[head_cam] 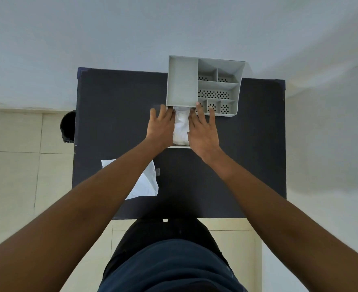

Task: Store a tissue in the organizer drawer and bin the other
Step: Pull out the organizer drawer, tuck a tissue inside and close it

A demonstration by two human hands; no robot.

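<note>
From the head view, both my hands are spread flat, fingers apart, holding nothing in a closed grasp. My left hand [161,127] lies along the left side of the pulled-out organizer drawer [179,146], its fingertips reaching the organizer's near edge. My right hand [203,131] lies along the drawer's right side, with its fingertips resting over the organizer's small near compartments. Between my two hands sits a crumpled white tissue [181,129], inside the open drawer; the inner edges of both hands touch or sit just beside it, and I cannot tell which.

The grey organizer [182,81] stands at the far edge of the dark table [247,144], right of centre. From above I count one long compartment on its left and six smaller ones on its right: two far, one wide in the middle, three near. The smaller ones have perforated bottoms. There is one drawer, drawn out toward me from under the long compartment.

I count two tissues. The second, flat tissue [146,182] lies on the near left of the table, partly hidden under my left forearm. One dark bin [68,126] stands on the floor just beyond the table's left edge.
</note>
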